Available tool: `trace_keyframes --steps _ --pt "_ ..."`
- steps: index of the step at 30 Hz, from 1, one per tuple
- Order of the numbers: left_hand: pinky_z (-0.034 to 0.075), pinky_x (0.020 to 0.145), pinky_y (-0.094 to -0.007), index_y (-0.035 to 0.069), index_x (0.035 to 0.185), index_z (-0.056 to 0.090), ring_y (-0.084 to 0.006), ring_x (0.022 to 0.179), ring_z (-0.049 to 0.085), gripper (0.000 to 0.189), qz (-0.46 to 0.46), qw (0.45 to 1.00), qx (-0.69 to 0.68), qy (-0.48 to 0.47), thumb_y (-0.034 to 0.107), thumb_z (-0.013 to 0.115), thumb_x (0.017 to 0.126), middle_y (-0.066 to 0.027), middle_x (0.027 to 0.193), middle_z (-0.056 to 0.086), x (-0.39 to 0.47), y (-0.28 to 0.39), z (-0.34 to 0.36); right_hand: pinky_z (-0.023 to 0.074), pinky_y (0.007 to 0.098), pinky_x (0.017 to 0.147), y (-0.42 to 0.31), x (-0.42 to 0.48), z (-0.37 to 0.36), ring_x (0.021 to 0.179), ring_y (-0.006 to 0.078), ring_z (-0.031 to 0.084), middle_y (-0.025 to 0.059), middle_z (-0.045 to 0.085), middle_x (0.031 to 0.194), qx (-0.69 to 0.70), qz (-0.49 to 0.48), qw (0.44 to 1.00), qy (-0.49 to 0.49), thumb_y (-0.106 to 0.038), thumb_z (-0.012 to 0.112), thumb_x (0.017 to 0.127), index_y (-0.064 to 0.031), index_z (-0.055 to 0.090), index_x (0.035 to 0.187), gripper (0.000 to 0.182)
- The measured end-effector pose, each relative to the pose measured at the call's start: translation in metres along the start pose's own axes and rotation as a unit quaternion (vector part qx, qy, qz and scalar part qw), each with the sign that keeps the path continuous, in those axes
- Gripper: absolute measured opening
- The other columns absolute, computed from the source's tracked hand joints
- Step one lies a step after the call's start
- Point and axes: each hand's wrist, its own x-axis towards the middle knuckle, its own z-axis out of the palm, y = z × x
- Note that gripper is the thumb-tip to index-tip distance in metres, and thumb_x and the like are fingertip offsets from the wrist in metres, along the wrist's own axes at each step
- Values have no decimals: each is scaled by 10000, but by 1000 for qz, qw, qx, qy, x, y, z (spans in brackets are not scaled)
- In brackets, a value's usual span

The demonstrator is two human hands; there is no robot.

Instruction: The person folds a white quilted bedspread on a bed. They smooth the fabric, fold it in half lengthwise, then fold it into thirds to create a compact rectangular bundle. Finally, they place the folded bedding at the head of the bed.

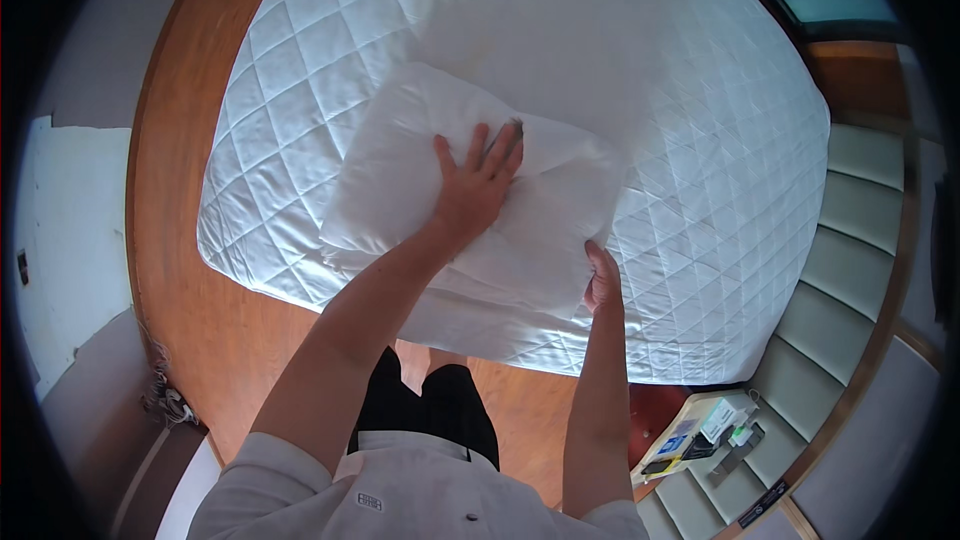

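Note:
A soft white padded piece of bedding (390, 165), which looks folded, lies on the white quilted mattress (712, 270) in front of me. Layered edges show at its near left corner. My left hand (476, 180) rests palm down on its top, fingers spread. At the right edge, my right hand (604, 277) pinches the bedding with the thumb on top; its other fingers are mostly hidden. A small dark patch shows by the left fingertips, too unclear to name.
A padded pale headboard (847, 240) runs along the right. Below it, a bedside table (675, 427) carries small boxes and other items. Wooden floor (180, 165) borders the bed on the left and near sides. Tangled cables (169, 397) lie by the left wall.

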Motion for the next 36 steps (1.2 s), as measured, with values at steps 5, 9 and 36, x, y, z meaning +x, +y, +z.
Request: trace_keyframes --steps 5,9,36 --pt "215 978 -780 138 1455 376 -395 1397 328 692 -29 993 -105 41 145 646 818 -137 1526 344 -5 -7 -4 449 416 986 4 -15 11 1151 287 570 157 585 1240 -14 -15 999 -27 -418 786 718 56 418 1359 879" --pt "215 971 -781 134 1422 439 -399 1395 325 643 34 999 -27 33 148 648 814 -135 1504 372 -3 -7 -3 446 411 987 2 -26 15 1150 298 567 174 582 1234 -40 -8 998 -44 -409 796 683 66 420 1350 901" --pt "344 1021 -542 118 1408 414 -249 1305 426 531 -145 874 -458 -70 406 444 963 -92 1393 454 -70 -58 9 440 264 460 -115 -66 298 565 104 550 17 527 620 -288 -88 940 -158 -100 628 795 5 532 697 173"
